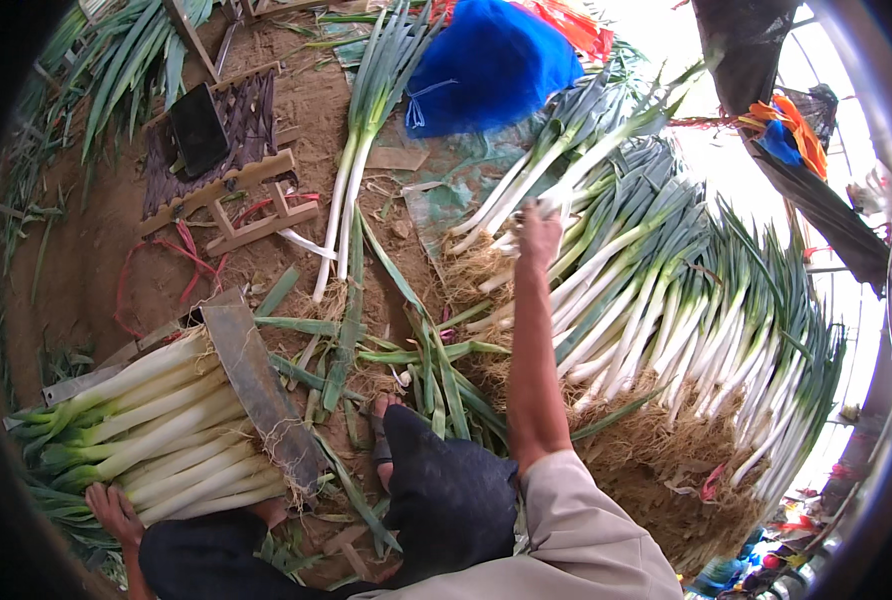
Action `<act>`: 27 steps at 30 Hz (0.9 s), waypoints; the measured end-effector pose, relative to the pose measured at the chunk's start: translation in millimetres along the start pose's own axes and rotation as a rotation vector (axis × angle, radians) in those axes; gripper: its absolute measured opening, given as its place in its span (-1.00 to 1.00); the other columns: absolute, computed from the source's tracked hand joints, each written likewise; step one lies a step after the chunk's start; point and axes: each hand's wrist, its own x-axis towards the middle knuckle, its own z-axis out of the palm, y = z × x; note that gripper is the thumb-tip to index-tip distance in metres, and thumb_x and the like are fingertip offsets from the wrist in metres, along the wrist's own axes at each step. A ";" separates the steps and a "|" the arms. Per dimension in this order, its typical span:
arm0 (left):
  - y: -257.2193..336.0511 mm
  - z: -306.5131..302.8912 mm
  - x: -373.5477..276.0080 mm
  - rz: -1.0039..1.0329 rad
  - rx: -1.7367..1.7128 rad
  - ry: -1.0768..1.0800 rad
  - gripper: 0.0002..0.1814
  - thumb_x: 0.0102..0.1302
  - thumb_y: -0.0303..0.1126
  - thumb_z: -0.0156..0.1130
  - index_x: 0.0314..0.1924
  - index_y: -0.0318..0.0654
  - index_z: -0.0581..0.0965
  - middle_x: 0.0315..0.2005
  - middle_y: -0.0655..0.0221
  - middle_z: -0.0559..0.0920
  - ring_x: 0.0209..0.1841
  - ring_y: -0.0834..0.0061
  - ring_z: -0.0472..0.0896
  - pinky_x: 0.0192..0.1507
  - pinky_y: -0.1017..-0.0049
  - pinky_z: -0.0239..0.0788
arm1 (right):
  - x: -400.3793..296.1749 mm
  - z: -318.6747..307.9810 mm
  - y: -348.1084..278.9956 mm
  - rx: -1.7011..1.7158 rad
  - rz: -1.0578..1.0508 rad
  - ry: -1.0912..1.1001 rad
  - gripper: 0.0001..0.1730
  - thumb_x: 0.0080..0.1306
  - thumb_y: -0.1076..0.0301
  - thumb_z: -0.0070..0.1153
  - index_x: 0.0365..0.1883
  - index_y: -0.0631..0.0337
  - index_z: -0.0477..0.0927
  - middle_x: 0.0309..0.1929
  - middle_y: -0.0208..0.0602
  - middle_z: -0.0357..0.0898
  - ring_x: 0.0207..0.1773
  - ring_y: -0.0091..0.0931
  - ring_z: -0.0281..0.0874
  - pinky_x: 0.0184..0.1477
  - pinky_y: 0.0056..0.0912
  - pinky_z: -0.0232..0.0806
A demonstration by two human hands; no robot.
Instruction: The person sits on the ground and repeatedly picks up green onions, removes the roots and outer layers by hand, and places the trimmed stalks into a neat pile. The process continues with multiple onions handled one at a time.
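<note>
My right hand (540, 234) reaches forward to the near-left end of a long row of leeks (656, 300) with roots attached. Its fingers are around the white stalk of a leek (588, 161) that lies tilted over the others. At the lower left my left hand (114, 513) rests against the green-white part of a stack of leeks (168, 427); its grip is partly hidden. That stack lies with its root ends at a flat metal plate (266, 390). A few separate leeks (352, 172) lie on the soil at the upper middle.
A low wooden stool (258, 169) with a woven seat carries a smartphone (199, 131). Blue plastic sheeting (491, 67) lies at the top. Loose leek leaves (431, 360) and red twine (191, 259) are strewn on the soil. More leeks (135, 60) lie at the upper left.
</note>
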 end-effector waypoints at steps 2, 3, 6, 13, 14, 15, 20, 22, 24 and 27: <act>0.0 8.9 6.2 -0.009 -0.002 -0.012 -0.64 0.57 -0.25 -0.07 -0.14 -0.49 0.48 0.09 -0.30 0.44 0.19 -0.41 0.33 0.37 -0.23 0.05 | 57.5 17.9 84.5 -0.379 -0.097 0.119 -0.59 0.38 0.22 0.20 0.04 0.38 0.55 -0.05 0.09 0.66 -0.04 -0.10 0.66 0.14 -0.02 0.47; -3.9 1.8 -7.2 -0.025 0.014 -0.032 -0.64 0.57 -0.25 -0.06 -0.13 -0.49 0.49 0.10 -0.31 0.44 0.21 -0.42 0.33 0.38 -0.23 0.04 | 50.8 34.7 89.0 -0.464 -0.063 0.022 -0.53 0.32 0.20 0.19 0.03 0.44 0.54 0.00 0.24 0.64 0.06 0.05 0.64 0.21 0.00 0.43; -8.7 2.0 -15.5 -0.055 0.040 -0.088 -0.63 0.57 -0.25 -0.05 -0.07 -0.50 0.52 0.17 -0.34 0.44 0.28 -0.44 0.30 0.43 -0.23 0.00 | 74.4 52.6 112.7 -0.738 -0.058 -0.073 -0.50 0.26 0.22 0.18 0.01 0.48 0.53 0.02 0.28 0.65 0.13 0.05 0.63 0.22 0.02 0.44; -8.9 -7.0 -23.1 -0.073 0.015 -0.157 -0.64 0.58 -0.29 -0.04 -0.01 -0.53 0.53 0.23 -0.33 0.42 0.31 -0.46 0.28 0.44 -0.23 -0.01 | 97.1 67.1 109.6 -0.680 0.057 -0.116 -0.40 0.15 0.12 0.31 -0.03 0.51 0.56 0.09 0.24 0.65 0.08 -0.05 0.70 0.15 -0.13 0.50; -12.8 -1.6 -23.8 -0.044 0.010 -0.132 -0.64 0.58 -0.30 -0.05 -0.01 -0.53 0.53 0.24 -0.32 0.42 0.32 -0.46 0.28 0.44 -0.23 -0.01 | 107.6 53.7 110.6 -0.510 0.128 -0.238 -0.48 0.10 0.14 0.38 -0.21 0.50 0.63 -0.08 0.17 0.71 -0.09 -0.12 0.76 -0.08 -0.11 0.56; -17.6 17.9 2.4 0.037 -0.025 -0.104 -0.64 0.58 -0.30 -0.05 0.00 -0.53 0.53 0.25 -0.31 0.42 0.32 -0.46 0.27 0.45 -0.22 -0.02 | 131.9 15.7 130.7 -0.262 0.122 -0.193 -0.55 0.05 0.19 0.46 -0.35 0.47 0.65 -0.33 0.07 0.71 -0.26 -0.16 0.76 -0.35 -0.08 0.50; -20.1 -4.7 -37.8 -0.016 0.051 -0.086 -0.62 0.59 -0.30 -0.08 0.03 -0.54 0.52 0.27 -0.27 0.40 0.35 -0.43 0.25 0.45 -0.21 -0.03 | 61.9 32.8 51.2 0.503 0.248 -0.285 -0.88 0.27 0.60 0.21 -0.28 0.55 0.64 -0.36 -0.04 0.67 -0.39 -0.35 0.71 -0.42 -0.36 0.63; -23.2 6.3 -28.0 -0.009 0.058 -0.100 -0.61 0.59 -0.28 -0.10 0.03 -0.53 0.51 0.26 -0.27 0.40 0.33 -0.43 0.26 0.44 -0.21 -0.03 | 63.6 35.3 76.0 0.269 0.108 -0.255 -0.83 0.25 0.50 0.29 -0.34 0.51 0.65 -0.42 -0.07 0.67 -0.40 -0.37 0.70 -0.46 -0.36 0.59; -33.2 20.6 -30.6 0.037 0.103 -0.050 -0.59 0.58 -0.25 -0.12 0.01 -0.52 0.51 0.22 -0.27 0.41 0.31 -0.42 0.27 0.42 -0.21 -0.02 | 65.1 49.5 95.8 -0.309 0.054 -0.159 -0.60 0.22 0.25 0.41 -0.24 0.51 0.65 -0.27 0.05 0.71 -0.27 -0.24 0.76 -0.27 -0.18 0.58; -7.7 -4.6 -1.5 -0.029 0.018 -0.169 -0.58 0.57 -0.21 -0.12 -0.02 -0.50 0.50 0.13 -0.23 0.42 0.26 -0.40 0.28 0.38 -0.21 0.00 | 48.0 72.2 103.7 -0.870 0.125 -0.036 0.02 0.15 -0.10 0.48 0.26 0.56 0.31 0.18 0.24 0.58 0.28 -0.11 0.59 0.27 -0.11 0.45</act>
